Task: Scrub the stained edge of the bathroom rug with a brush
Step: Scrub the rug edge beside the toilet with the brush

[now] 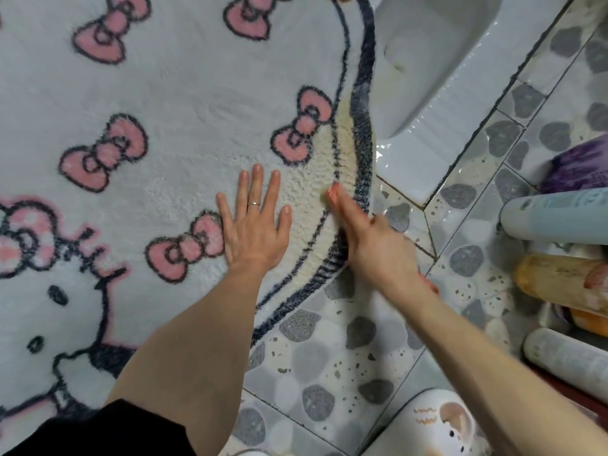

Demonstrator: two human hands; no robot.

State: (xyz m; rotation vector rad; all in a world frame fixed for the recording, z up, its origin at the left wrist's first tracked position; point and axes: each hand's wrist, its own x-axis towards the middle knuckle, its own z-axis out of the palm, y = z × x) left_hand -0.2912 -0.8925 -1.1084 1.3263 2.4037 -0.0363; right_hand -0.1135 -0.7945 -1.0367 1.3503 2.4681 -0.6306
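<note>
Rug (pixel 164 126) lies spread on the floor (pixel 329 363). Its stained edge (pixel 329 153), a yellowish patch along the dark border, sits just ahead of my right hand and just to the right of my left.

My left hand (pixel 255 225) lies flat on the pile beside the patch, fingers straight and spread. I judge it is there to pin the rug, so the edge cannot slide or bunch under the strokes.

My right hand (pixel 378 248) is wrapped round the brush (pixel 331 196). The brush's pale head shows past my fingertips, touching the stain next to the border, and a red end shows behind my wrist. That hand is blurred, so I cannot tell exactly how the fingers lie; I read the blur as a scrubbing stroke under way.

The two hands are near each other but apart, with stained pile between them. Reaching in from the floor side, I think, lets the brush run along the border.

A white pan (pixel 427 77) sits just beyond the edge, ahead of my right hand. Bottles (pixel 552 218) lie well off to that hand's right.
</note>
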